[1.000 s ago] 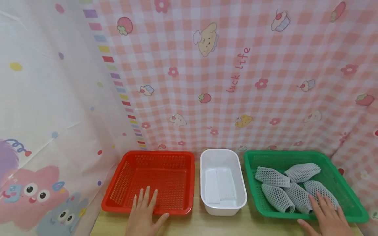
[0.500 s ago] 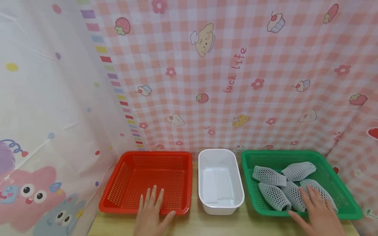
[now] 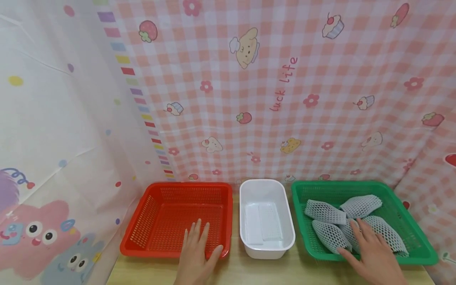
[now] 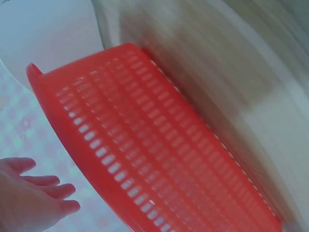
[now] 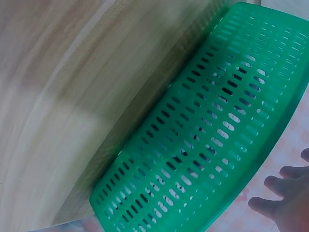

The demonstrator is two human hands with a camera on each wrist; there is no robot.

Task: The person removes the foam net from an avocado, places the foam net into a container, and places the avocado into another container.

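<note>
My left hand [image 3: 196, 253], fingers straight and slightly spread, hovers over the front rim of a red plastic basket [image 3: 132, 252]. Nothing is in that hand. My right hand [image 3: 372, 253] reaches over the front edge of a green basket [image 3: 425, 249], also holding nothing. Its extended fingers overlap several white foam-net sleeves [image 3: 325, 212] lying in the green basket, and partly hide the middle and right ones. In the left wrist view, the hand is beside the red basket's slotted wall [image 4: 145, 130]. The right wrist view shows fingertips near the green basket's rim [image 5: 270, 159].
Between the baskets stands a white rectangular tub [image 3: 268, 253] with clear ribbed or bubbled pieces on its floor. All three containers sit on a light wooden table [image 3: 246, 273]. A pink checked cloth [image 3: 228, 79] hangs behind, and a white patterned cloth [image 3: 53, 130] at the left.
My left hand has drifted right along the red basket's front. The right hand has shifted left and a little farther over the foam-net sleeves. The containers stay put; the head view shifted slightly.
</note>
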